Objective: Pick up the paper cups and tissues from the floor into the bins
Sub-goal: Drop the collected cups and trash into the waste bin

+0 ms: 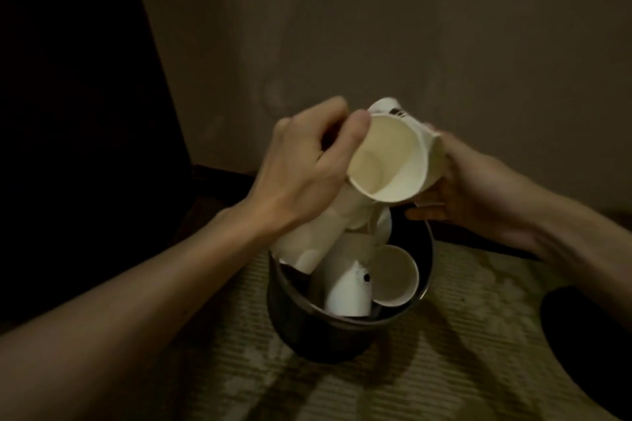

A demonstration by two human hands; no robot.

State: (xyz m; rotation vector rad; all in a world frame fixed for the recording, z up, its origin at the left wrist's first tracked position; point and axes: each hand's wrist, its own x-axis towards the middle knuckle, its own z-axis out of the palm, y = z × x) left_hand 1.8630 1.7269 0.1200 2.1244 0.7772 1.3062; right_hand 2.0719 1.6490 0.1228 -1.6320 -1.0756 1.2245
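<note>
two bare hands meet over a dark round bin (307, 335) that stands on a woven floor mat (444, 369) in dim light. from the left, our left hand (307, 154) has its grip curled round a pale stack of cups (307, 243) that slants down into the bin. its thumb rests against the rim of an open cup (390, 161) tipped mouth toward us. below, loose cups (393, 278) already lie inside the bin. on the right, our right hand (472, 195) cradles the open cup's far side, grip closed on it between thumb and fingers. we can make out no tissues. we judge the cups very light, thin-walled and easily crushed. they are best taken round the body just under the rolled rim, the stiffest part, with gentle pressure.
</note>
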